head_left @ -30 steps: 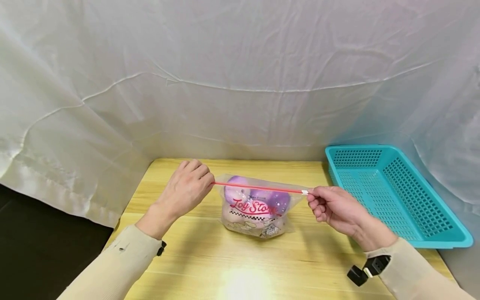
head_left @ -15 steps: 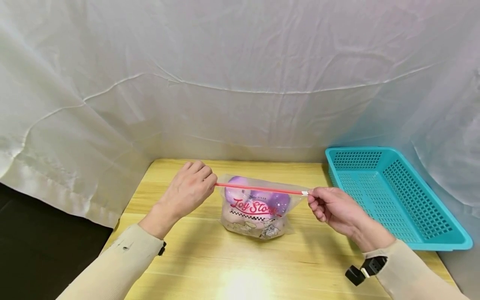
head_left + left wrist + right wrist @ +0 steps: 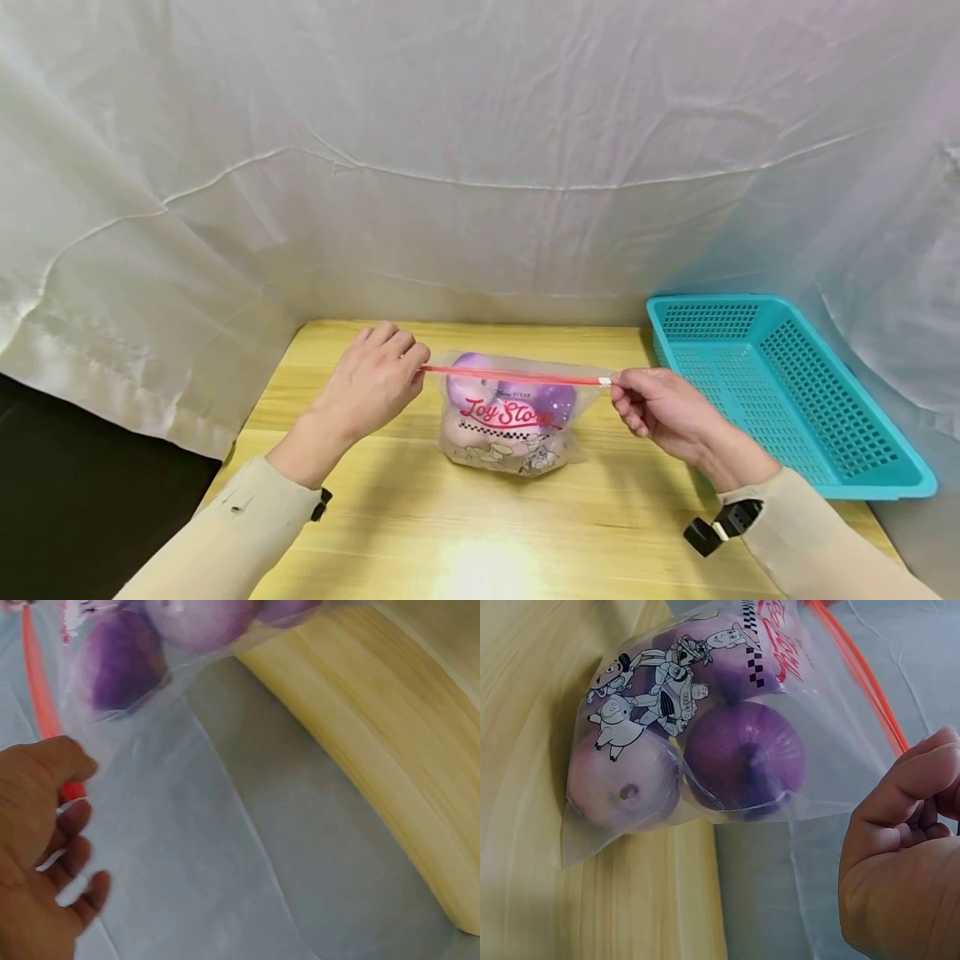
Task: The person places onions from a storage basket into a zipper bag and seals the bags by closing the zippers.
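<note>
A clear zip bag (image 3: 510,425) with red "Toy Story" lettering stands on the table, bulging with several round purple and pale onion-like things (image 3: 746,761). Along its top runs a red zip strip (image 3: 517,377), stretched nearly straight between the hands. My left hand (image 3: 378,375) pinches the strip's left end between thumb and forefinger; its other fingers curl loosely in the left wrist view. At the opposite end, my right hand (image 3: 667,412) pinches the bag's top corner beside the white slider (image 3: 604,382). The right fingertips are partly hidden in the right wrist view.
A turquoise perforated basket (image 3: 787,400) stands on the right side of the wooden table (image 3: 405,533), close behind the right hand. Pale grey cloth (image 3: 480,183) hangs along the back and both sides. A dark area (image 3: 90,492) lies beyond the table's left edge.
Both hands keep their hold on the two ends of the bag's top. The whole head view has shifted very slightly; the bag stays in place on the table.
</note>
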A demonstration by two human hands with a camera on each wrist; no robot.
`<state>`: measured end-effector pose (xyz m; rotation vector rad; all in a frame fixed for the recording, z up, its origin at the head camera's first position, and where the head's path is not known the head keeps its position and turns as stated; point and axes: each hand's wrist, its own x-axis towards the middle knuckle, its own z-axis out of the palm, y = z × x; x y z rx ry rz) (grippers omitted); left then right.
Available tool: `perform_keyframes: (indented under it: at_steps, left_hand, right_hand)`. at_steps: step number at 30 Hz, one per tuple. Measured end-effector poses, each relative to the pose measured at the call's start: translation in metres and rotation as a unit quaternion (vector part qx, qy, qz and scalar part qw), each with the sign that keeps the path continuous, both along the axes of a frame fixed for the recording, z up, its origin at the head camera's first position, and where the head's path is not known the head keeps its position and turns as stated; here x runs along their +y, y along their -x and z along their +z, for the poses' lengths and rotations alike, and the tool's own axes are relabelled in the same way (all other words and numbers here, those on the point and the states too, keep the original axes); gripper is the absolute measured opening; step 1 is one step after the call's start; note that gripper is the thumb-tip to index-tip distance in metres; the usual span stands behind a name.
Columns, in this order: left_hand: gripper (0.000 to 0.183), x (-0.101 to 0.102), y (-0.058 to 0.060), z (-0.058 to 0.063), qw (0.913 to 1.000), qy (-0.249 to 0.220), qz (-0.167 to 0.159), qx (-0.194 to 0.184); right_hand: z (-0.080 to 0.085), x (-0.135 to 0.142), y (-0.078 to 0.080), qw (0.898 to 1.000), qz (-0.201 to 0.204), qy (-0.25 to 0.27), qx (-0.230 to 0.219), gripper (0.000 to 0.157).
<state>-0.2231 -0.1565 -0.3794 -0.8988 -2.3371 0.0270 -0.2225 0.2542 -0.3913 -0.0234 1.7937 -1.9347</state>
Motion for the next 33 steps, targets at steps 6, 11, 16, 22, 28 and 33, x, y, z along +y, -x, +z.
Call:
perform_keyframes:
  at_steps: [6, 11, 16, 22, 28, 33]
  left_hand:
    - [0.022, 0.001, -0.020, 0.016, 0.9952, -0.040, 0.060, -0.066]
    - [0.009, 0.016, -0.037, 0.037, 0.9531, -0.171, 0.105, -0.226]
    - [0.011, 0.056, -0.051, 0.042, 0.8403, -0.345, 0.032, -0.417]
    - [0.024, 0.132, -0.055, 0.015, 0.5852, -0.515, -0.109, -0.617]
    - [0.027, 0.185, -0.045, -0.015, 0.4022, -0.601, -0.100, -0.683]
    - [0.029, 0.201, -0.034, -0.025, 0.3369, -0.641, -0.080, -0.685]
  right_hand:
    - [-0.002, -0.001, 0.000, 1.000, -0.003, -0.004, -0.008, 0.034]
    - [-0.003, 0.000, 0.000, 1.000, -0.001, -0.007, -0.009, 0.033]
    - [-0.003, 0.000, -0.001, 1.000, 0.001, -0.009, -0.006, 0.031]
    - [-0.003, -0.002, -0.003, 1.000, 0.007, -0.008, 0.000, 0.032]
    - [-0.002, -0.004, -0.006, 1.000, 0.017, -0.009, 0.008, 0.032]
    - [0.000, -0.004, -0.008, 0.999, 0.025, -0.011, 0.019, 0.029]
